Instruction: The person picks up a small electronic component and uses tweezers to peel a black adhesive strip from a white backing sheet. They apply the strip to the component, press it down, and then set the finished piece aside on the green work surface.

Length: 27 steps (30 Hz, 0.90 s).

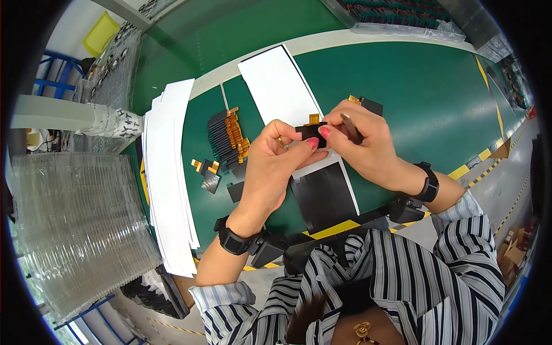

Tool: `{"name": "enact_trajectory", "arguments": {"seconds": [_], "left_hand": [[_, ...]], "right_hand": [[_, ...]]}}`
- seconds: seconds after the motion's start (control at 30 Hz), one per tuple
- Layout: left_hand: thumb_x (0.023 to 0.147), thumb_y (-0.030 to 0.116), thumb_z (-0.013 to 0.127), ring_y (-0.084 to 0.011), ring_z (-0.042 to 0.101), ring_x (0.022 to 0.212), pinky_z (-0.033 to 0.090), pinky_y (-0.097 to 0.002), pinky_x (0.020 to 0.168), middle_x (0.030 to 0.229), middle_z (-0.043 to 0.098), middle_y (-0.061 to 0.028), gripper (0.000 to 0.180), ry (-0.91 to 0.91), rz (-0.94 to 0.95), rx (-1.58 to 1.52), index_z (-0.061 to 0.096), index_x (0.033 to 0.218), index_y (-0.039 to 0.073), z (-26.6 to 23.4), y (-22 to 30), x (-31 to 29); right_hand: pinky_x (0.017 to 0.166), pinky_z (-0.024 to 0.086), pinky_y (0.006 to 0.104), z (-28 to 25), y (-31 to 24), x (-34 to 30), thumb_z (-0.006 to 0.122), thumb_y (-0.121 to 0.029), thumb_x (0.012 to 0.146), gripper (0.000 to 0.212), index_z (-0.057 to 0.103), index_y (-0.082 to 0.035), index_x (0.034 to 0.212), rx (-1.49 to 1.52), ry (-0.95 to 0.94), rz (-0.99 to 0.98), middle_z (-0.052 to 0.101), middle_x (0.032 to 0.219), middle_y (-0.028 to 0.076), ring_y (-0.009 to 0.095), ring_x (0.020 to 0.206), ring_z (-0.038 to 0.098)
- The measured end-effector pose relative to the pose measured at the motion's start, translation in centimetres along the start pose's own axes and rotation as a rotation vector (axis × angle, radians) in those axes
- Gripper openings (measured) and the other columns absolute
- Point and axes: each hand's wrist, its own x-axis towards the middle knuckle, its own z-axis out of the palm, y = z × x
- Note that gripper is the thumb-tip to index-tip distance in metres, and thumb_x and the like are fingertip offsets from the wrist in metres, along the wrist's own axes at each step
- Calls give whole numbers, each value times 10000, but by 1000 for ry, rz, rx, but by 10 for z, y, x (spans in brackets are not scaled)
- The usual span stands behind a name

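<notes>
My left hand (270, 167) and my right hand (362, 144) meet above the green table (414, 98). Between their fingertips they pinch a small black flat panel (310, 131) with an orange flex tab at its top. My right hand also grips a thin dark tool (351, 127) across its palm. Under the hands lies a long sheet, white at the far end (276, 86) and black at the near end (325, 198). Another black panel with an orange tab (368, 104) lies just behind my right hand.
A row of several black panels with orange tabs (227, 138) lies left of my hands, with loose ones (210, 175) nearby. A pile of white sheets (169, 172) lies further left. Stacked clear trays (75, 230) stand at the far left. A tray of parts (397, 17) sits at the back.
</notes>
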Motion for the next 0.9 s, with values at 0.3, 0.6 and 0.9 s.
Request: {"name": "enact_trajectory", "arguments": {"seconds": [0.3,0.6,0.9], "left_hand": [[732,29,638,-89,521,711,419,-212,666,788,576,-23,82,254,484,776,590,794,5,-2,1,-1],[742,40,623,-64,499,690,403,-196,655,774,595,-5,94,167,229,588,616,829,5,-5,1,-3],[797,55,577,-64,521,668,415,-184,648,760,597,-7,137,161,128,357,596,918,-7,1,-5,0]], "right_hand": [[446,272,183,0,3,0,571,8,758,44,546,14,794,-45,40,-42,472,729,16,39,531,359],[440,283,189,0,4,0,559,18,761,56,546,16,816,-83,-42,-77,477,737,31,52,536,373],[479,335,226,1,9,-1,553,22,766,108,551,17,874,-87,-40,-99,494,732,52,93,542,412]]}}
